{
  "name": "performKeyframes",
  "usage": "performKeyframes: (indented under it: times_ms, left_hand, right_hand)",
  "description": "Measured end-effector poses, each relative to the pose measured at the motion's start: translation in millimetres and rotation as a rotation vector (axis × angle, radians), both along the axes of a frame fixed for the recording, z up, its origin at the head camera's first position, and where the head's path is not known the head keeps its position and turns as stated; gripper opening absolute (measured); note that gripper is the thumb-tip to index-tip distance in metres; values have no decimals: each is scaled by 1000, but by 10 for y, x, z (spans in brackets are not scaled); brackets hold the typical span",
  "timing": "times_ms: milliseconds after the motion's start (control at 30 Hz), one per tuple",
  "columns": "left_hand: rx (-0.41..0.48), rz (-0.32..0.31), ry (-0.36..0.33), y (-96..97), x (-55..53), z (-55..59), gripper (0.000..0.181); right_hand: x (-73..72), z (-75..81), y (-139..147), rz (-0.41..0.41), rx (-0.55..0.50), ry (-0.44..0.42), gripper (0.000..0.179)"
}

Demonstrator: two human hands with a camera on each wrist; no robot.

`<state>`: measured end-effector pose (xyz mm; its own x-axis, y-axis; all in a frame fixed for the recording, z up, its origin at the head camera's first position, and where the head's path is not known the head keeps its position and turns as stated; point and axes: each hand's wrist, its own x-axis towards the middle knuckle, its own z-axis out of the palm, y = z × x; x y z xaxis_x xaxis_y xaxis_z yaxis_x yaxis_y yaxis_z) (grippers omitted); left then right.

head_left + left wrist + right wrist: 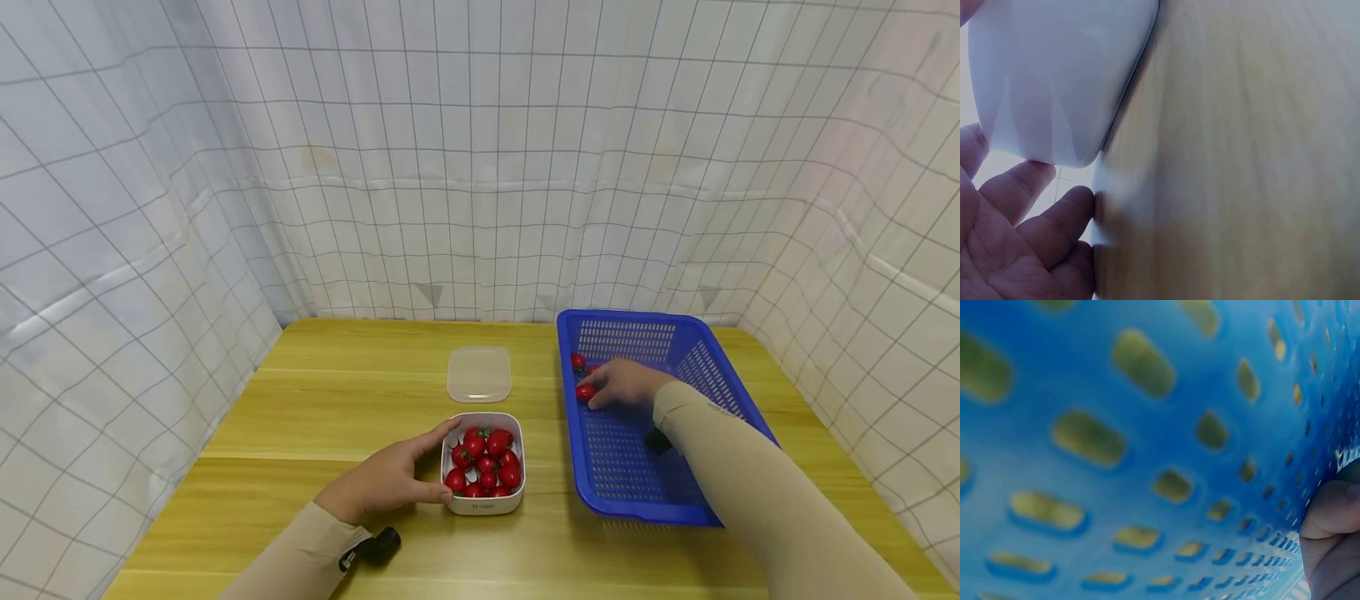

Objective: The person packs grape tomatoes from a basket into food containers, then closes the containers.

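A small white square container (483, 507) full of red cherry tomatoes (486, 462) stands on the table, front and centre. My left hand (393, 477) holds its left side, thumb at the near corner and index finger at the far corner. In the left wrist view, fingertips (1038, 172) touch the container's smooth wall (1063, 75). Inside the blue basket (573, 450), my right hand (626, 385) pinches a cherry tomato (585, 393) near the left wall. Another tomato (577, 362) lies just behind, and one more is partly hidden by the fingers. The right wrist view shows mostly perforated basket plastic (1147, 431).
A translucent flat lid (479, 375) lies on the wooden table (337, 392) behind the container. The basket's raised rim surrounds my right hand. White gridded curtains (480, 167) hang behind the table and along both sides.
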<state>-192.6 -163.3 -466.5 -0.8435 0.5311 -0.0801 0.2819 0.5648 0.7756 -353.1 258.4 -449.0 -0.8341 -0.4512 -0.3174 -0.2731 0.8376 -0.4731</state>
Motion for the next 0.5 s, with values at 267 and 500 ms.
performKeyframes:
  times_ms: [267,500]
  left_hand:
    - [2,20,-23,10,21,5,101]
    - [-9,19,-18,8,26,8,100]
  right_hand:
    - [0,57,11,17,11,27,42]
    - [14,354,64,37,2,128,49]
